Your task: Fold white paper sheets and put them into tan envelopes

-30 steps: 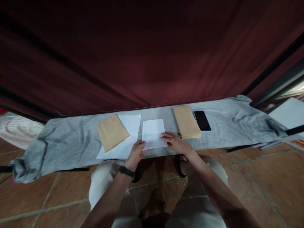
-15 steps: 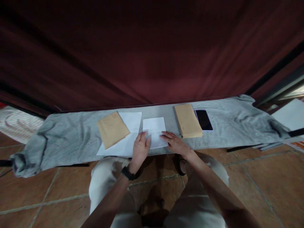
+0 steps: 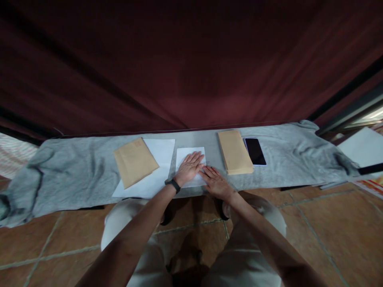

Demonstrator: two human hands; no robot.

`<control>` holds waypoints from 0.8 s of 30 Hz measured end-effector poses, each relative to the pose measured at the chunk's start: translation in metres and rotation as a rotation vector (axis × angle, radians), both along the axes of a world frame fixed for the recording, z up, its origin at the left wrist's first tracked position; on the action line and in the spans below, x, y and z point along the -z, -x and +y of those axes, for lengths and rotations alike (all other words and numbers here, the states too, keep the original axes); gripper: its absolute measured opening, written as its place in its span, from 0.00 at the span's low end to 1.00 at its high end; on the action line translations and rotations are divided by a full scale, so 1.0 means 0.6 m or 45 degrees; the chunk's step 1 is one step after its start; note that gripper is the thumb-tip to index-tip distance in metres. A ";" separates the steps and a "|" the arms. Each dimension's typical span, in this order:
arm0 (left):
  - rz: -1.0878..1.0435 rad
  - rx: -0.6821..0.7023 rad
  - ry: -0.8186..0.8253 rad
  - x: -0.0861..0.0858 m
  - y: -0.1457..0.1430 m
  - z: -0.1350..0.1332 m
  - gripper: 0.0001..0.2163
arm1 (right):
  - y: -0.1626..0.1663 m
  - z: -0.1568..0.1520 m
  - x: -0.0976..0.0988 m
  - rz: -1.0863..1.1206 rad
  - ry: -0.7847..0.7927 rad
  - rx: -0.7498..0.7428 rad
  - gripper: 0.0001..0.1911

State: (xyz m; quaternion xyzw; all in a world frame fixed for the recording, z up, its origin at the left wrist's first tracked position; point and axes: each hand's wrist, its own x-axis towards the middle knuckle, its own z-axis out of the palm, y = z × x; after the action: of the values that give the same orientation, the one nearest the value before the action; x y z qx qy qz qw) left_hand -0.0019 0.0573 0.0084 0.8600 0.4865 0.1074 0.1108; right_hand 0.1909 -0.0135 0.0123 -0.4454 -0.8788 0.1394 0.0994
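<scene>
A folded white sheet of paper [image 3: 183,154] lies on the grey cloth [image 3: 74,175] in front of me. My left hand [image 3: 188,168] lies flat on top of it, fingers stretched out and pointing away. My right hand [image 3: 215,182] rests flat beside it at the sheet's near right corner, fingertips touching the paper. Neither hand grips anything. A black band sits on my left wrist.
A brown envelope [image 3: 134,161] lies on larger white sheets [image 3: 158,167] to the left. A stack of brown envelopes [image 3: 235,152] and a black phone [image 3: 255,151] lie to the right. A dark red curtain hangs behind. More white paper [image 3: 363,146] shows at far right.
My left hand has moved from the sheet's near left edge up onto the sheet and now lies flat on it. My right hand shifted slightly left. The sheet looks folded smaller.
</scene>
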 end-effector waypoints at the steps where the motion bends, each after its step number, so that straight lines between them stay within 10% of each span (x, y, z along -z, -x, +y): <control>1: 0.007 -0.013 -0.015 0.002 0.008 0.005 0.25 | 0.000 0.001 0.000 -0.002 0.004 -0.004 0.35; 13: 0.126 -0.206 0.110 -0.019 0.051 0.057 0.27 | -0.007 0.006 0.000 -0.008 0.003 -0.056 0.35; 24: -0.270 0.149 0.213 -0.040 0.123 -0.132 0.22 | -0.028 0.031 -0.002 0.221 0.040 -0.089 0.24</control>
State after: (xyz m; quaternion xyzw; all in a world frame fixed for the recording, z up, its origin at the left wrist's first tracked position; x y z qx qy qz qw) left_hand -0.0755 -0.0218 0.0323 0.8585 0.4283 0.1500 0.2389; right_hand 0.2076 0.0052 0.0135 -0.4023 -0.8795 0.1945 0.1634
